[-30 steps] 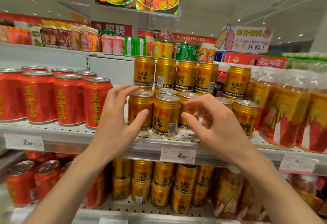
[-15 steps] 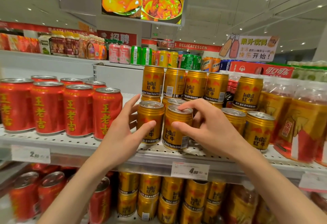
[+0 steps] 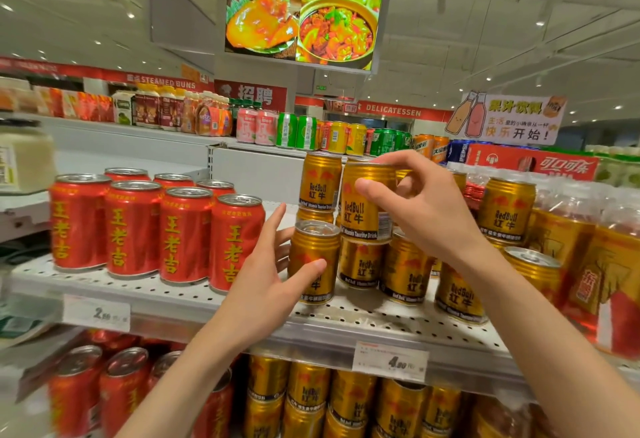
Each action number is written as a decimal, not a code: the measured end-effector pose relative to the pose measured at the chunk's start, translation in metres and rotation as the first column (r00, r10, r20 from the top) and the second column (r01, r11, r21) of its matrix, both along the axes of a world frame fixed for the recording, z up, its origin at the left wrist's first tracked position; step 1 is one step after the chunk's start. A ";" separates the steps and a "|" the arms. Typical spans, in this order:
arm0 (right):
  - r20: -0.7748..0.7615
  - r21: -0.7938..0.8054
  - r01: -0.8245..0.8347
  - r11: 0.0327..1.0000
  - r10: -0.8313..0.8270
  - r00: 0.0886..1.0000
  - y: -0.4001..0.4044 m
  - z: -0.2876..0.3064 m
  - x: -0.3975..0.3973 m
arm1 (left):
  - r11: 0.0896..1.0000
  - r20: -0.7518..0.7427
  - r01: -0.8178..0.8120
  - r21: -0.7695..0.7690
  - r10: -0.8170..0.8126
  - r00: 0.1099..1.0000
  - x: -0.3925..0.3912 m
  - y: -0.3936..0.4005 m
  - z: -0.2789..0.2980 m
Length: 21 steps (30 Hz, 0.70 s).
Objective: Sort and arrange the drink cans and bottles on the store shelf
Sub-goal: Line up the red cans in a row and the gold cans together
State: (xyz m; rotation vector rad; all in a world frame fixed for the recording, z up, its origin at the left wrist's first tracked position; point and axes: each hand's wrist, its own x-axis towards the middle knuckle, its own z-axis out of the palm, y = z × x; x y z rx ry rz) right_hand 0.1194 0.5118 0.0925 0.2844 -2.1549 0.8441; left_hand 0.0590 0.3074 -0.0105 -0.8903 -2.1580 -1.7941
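Observation:
Gold Red Bull cans crowd the middle of the white perforated shelf point(image 3: 346, 316), some stacked two high. My right hand point(image 3: 426, 205) grips one gold can point(image 3: 363, 209) by its top rim, level with the upper row and directly over a lower can point(image 3: 362, 263). My left hand point(image 3: 266, 275) is spread, thumb on the front of the front-left gold can point(image 3: 313, 257) and fingers reaching behind it. Several red cans point(image 3: 156, 230) with yellow characters stand in rows to the left.
Shrink-wrapped bottles point(image 3: 588, 257) with gold and red labels fill the shelf's right end. A lower shelf holds more red cans point(image 3: 104, 392) and gold cans point(image 3: 346, 403). Price tags point(image 3: 389, 361) hang on the shelf edge. Mixed drinks point(image 3: 270, 126) line a farther shelf behind.
My right hand closed on the front gold can and lifted it up to the upper row. My left hand stayed beside the front-left can. The camera tilted upward.

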 end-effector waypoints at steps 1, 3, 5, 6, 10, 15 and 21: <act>-0.004 0.005 -0.002 1.000 0.002 1.000 -0.002 0.002 -0.002 | 1.000 0.004 -0.001 0.000 0.001 1.000 0.000 0.000 0.000; -0.016 -0.001 0.011 1.000 -0.011 1.000 -0.003 0.004 -0.006 | 1.000 0.008 -0.004 -0.005 0.004 1.000 0.001 0.000 0.001; -0.033 -0.033 0.023 0.999 -0.024 0.999 -0.003 0.008 -0.011 | 1.000 0.009 -0.008 -0.014 0.008 1.000 0.001 0.000 0.001; -0.037 -0.046 0.025 0.999 -0.027 0.999 -0.005 0.009 -0.014 | 1.000 0.010 -0.012 -0.016 0.012 1.000 0.001 0.000 0.001; 0.004 -0.008 -0.026 1.000 0.026 1.000 -0.018 0.002 -0.025 | 1.000 0.013 -0.022 -0.013 0.023 1.000 0.002 0.000 0.001; 0.021 -0.043 -0.089 0.995 0.090 0.996 -0.029 -0.007 -0.034 | 0.999 0.015 -0.030 -0.026 0.031 0.999 0.003 0.001 0.002; 0.055 0.010 -0.122 0.992 0.122 0.991 -0.029 -0.008 -0.031 | 0.999 0.015 -0.036 -0.034 0.036 0.999 0.002 0.000 0.002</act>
